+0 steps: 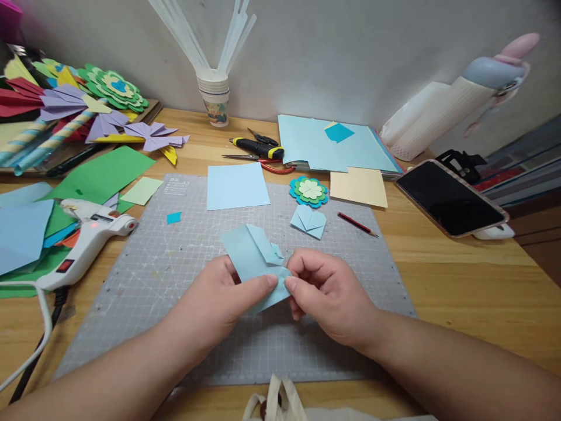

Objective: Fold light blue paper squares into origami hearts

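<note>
Between both hands, above the cutting mat (153, 304), is a light blue folded sheet of paper (245, 251) with creased flaps on its right side. My left hand (232, 295) grips it from below left, thumb lying on top. With thumb and forefinger my right hand (322, 292) pinches the paper's right edge. Just beyond lie a folded light blue paper heart (309, 221) and a layered paper flower (308, 192) in blue, green and cream. A flat light blue square of paper (239, 187) rests at the mat's far edge.
A white glue gun (87, 240) with a red light sits at left beside green sheets (103, 172). Behind stand a paper cup (214, 99) of glue sticks, scissors (263, 137) and a paper stack (315, 137). A pencil (357, 224) and phone (451, 196) lie right.
</note>
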Action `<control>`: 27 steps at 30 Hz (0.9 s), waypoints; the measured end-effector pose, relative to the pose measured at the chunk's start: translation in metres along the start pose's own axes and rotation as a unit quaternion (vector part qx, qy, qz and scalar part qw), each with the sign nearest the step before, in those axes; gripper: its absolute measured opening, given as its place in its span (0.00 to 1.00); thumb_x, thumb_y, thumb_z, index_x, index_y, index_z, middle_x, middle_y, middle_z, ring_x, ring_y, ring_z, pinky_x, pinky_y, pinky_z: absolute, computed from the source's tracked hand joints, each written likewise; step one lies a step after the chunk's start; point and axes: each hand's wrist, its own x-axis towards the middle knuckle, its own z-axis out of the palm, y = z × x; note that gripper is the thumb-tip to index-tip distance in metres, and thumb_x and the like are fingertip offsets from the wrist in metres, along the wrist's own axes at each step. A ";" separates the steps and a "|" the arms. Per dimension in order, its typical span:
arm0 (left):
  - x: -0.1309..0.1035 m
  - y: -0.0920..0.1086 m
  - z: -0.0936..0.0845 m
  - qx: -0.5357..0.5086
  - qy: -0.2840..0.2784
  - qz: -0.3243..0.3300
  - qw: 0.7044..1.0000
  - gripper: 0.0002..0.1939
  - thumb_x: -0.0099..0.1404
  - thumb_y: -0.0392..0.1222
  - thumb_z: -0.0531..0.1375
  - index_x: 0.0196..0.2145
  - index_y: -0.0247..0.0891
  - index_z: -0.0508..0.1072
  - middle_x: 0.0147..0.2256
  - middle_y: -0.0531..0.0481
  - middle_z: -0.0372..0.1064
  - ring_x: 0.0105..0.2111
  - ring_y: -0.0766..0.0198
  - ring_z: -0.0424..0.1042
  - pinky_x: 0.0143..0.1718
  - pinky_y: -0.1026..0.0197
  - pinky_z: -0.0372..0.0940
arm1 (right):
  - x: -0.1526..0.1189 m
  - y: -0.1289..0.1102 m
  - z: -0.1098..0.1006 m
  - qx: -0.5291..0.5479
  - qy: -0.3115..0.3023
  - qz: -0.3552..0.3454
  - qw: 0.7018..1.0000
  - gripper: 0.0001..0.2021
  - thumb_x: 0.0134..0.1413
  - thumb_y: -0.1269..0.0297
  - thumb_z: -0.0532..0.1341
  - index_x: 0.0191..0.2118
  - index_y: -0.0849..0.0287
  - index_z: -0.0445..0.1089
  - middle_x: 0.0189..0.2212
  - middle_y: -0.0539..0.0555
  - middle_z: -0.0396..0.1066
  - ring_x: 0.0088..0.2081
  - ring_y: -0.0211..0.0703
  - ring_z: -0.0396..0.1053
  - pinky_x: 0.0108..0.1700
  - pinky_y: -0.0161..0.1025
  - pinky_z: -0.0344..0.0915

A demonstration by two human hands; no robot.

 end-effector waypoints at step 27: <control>0.000 0.011 -0.003 0.171 0.083 0.062 0.980 0.09 0.58 0.46 0.62 0.26 0.38 0.71 0.24 0.55 0.65 0.26 0.67 0.61 0.29 0.65 0.56 | 0.009 -0.007 -0.010 -0.094 0.050 0.002 0.994 0.08 0.50 0.59 0.63 0.28 0.57 0.69 0.25 0.48 0.66 0.28 0.38 0.62 0.30 0.34 0.61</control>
